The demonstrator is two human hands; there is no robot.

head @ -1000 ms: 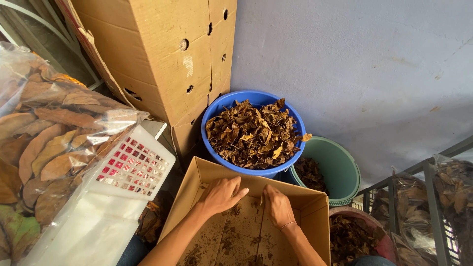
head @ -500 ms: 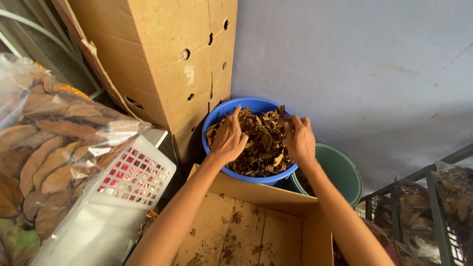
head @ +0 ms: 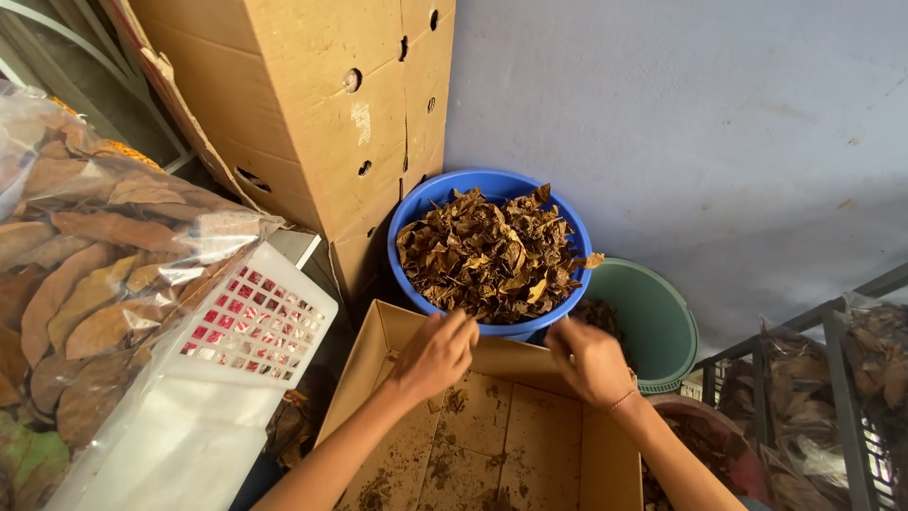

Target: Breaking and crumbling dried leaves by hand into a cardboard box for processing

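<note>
From the head view, I see my left hand (head: 435, 355) and right hand (head: 591, 361) at lower centre, over the far edge of the open brown cardboard box (head: 492, 445). Both are loosely curled; I cannot tell if they hold anything. Just above sits the round blue plastic tub (head: 416, 213) heaped with dry brown leaves (head: 492, 255).

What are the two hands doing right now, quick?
Left hand: fingers curled over the open cardboard box, near the blue tub of dried leaves; holding anything cannot be told.
Right hand: curled too; cannot be told.
</note>
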